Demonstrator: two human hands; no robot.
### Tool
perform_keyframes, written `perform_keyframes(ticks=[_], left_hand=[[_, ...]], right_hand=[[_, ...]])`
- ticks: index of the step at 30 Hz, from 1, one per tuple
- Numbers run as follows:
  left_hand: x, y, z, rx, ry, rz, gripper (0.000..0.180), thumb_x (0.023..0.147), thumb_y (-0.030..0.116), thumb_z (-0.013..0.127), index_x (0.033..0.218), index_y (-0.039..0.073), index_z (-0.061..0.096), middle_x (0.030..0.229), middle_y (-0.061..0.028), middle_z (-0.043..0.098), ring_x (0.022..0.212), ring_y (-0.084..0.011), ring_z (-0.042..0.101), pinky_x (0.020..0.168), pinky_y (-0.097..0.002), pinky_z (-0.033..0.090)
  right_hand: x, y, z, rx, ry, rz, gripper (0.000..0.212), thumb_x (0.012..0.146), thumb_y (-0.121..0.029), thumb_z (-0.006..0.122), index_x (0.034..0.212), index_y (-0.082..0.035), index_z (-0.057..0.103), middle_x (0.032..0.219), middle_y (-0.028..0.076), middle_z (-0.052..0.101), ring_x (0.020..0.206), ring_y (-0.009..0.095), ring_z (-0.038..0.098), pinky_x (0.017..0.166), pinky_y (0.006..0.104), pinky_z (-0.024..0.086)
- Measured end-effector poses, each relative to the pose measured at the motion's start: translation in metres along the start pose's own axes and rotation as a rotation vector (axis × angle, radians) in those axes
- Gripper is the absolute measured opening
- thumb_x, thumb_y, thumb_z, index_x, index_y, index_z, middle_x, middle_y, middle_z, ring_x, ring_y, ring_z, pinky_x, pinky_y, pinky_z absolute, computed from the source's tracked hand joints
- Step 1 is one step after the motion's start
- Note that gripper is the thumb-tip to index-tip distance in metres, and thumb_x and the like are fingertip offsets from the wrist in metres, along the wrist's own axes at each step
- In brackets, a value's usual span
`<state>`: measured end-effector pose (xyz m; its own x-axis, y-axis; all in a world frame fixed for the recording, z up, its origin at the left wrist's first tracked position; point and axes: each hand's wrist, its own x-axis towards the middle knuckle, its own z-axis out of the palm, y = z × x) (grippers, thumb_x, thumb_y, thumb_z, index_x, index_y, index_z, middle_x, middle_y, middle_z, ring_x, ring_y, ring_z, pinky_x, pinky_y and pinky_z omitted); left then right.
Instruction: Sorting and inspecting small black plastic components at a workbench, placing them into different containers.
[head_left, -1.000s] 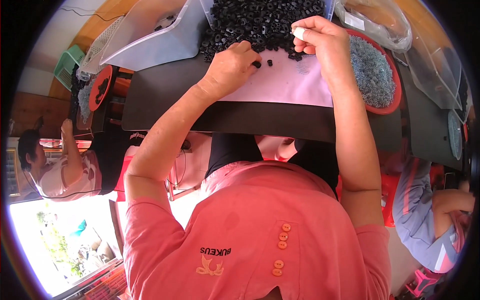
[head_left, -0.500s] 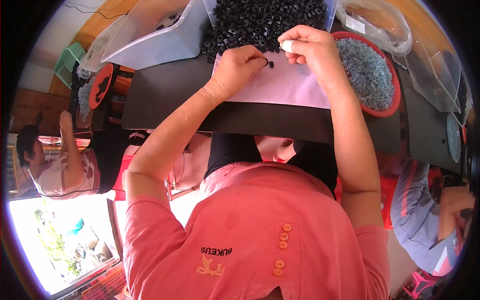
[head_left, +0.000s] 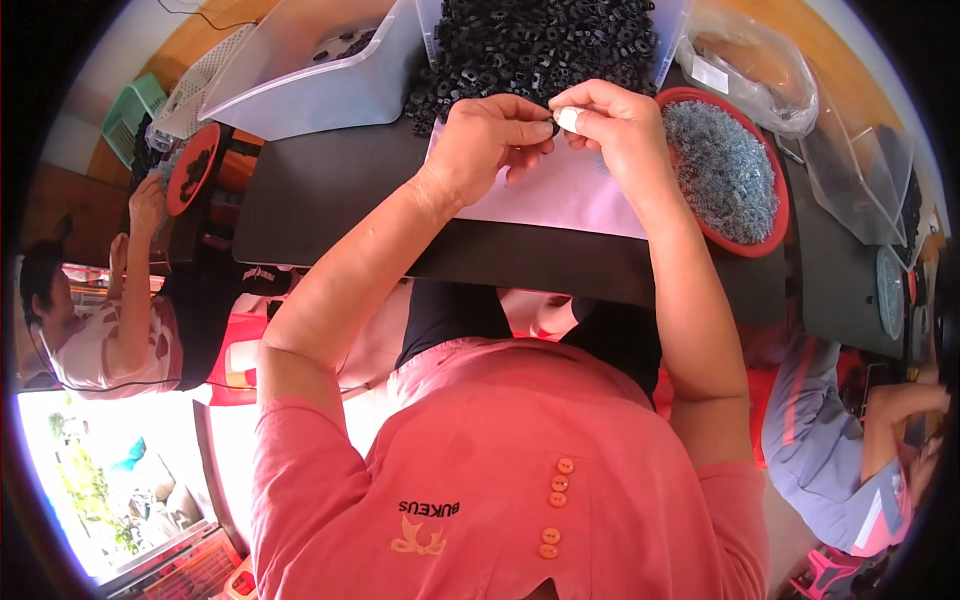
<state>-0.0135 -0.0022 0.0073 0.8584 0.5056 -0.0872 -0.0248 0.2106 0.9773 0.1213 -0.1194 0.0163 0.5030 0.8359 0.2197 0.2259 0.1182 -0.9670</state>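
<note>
My left hand (head_left: 485, 145) pinches a small black plastic part (head_left: 554, 127) between thumb and fingertips, above a pale pink sheet (head_left: 560, 205). Fingertip to fingertip with it, my right hand (head_left: 625, 130) is closed in a pinch at the same part. A white wrap (head_left: 568, 119) covers the tip of my right thumb. Anything else between the right fingertips is too small and hidden to make out. Just beyond both hands, a heap of black plastic parts (head_left: 540, 55) spills from a clear bin onto the sheet.
To the right stands a red bowl (head_left: 783, 215) full of small grey-blue pieces. A translucent bin (head_left: 330, 100) sits at the left of the dark table (head_left: 320, 190). A clear plastic bag (head_left: 770, 80) lies behind the bowl. Co-workers sit at left (head_left: 110, 330) and right (head_left: 840, 460).
My hands, apart before, have come together at the fingertips. The left has moved right with the black part, and the right has come lower in the picture. The view has shifted slightly.
</note>
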Motion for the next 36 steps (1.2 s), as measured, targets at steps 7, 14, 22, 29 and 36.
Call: perform_keyframes(ticks=[7,14,22,29,36], left_hand=[[0.004,0.002,-0.016,-0.042,0.064,0.032,0.017,0.093,0.009,0.059,0.101,-0.006,0.061,0.080,-0.0120,0.064,0.058,-0.0151,0.056,0.049,-0.0262,0.041],[0.005,-0.009,-0.028,-0.132,0.158,0.051,0.016,0.092,0.011,0.061,0.099,-0.003,0.061,0.081,-0.0116,0.065,0.060,-0.0148,0.056,0.052,-0.0263,0.043],[0.002,-0.010,-0.024,-0.097,0.157,0.039,0.016,0.091,0.006,0.062,0.102,-0.005,0.062,0.082,-0.0145,0.066,0.060,-0.0147,0.057,0.050,-0.0259,0.044],[0.001,-0.013,-0.018,-0.011,0.113,0.062,0.017,0.090,0.005,0.062,0.103,-0.006,0.062,0.085,-0.0138,0.068,0.063,-0.0154,0.062,0.049,-0.0257,0.046],[-0.001,-0.016,-0.013,0.055,0.106,0.114,0.016,0.090,0.003,0.062,0.103,-0.006,0.062,0.086,-0.0132,0.068,0.064,-0.0149,0.063,0.049,-0.0257,0.046]], right_hand=[[0.004,0.019,0.009,-0.378,0.068,-0.477,0.018,0.077,-0.003,0.061,0.090,-0.009,0.072,0.085,0.009,0.068,0.070,0.024,0.064,0.065,0.0339,0.050],[0.001,0.030,0.014,-1.345,-0.055,-0.532,0.010,0.078,-0.017,0.065,0.081,-0.012,0.073,0.089,0.003,0.063,0.094,0.024,0.056,0.080,0.0400,0.039],[-0.004,0.027,0.016,-1.347,-0.120,-0.548,0.009,0.080,-0.016,0.065,0.083,-0.012,0.072,0.089,0.003,0.061,0.095,0.023,0.055,0.081,0.0387,0.038],[0.007,0.024,0.006,-0.382,0.078,-0.269,0.013,0.079,-0.007,0.063,0.090,-0.003,0.071,0.081,0.005,0.069,0.074,0.018,0.064,0.070,0.0309,0.049],[0.004,0.009,0.008,-0.044,-0.006,-0.046,0.016,0.083,-0.006,0.064,0.094,0.001,0.071,0.080,0.005,0.069,0.072,0.010,0.061,0.070,0.0248,0.049]])
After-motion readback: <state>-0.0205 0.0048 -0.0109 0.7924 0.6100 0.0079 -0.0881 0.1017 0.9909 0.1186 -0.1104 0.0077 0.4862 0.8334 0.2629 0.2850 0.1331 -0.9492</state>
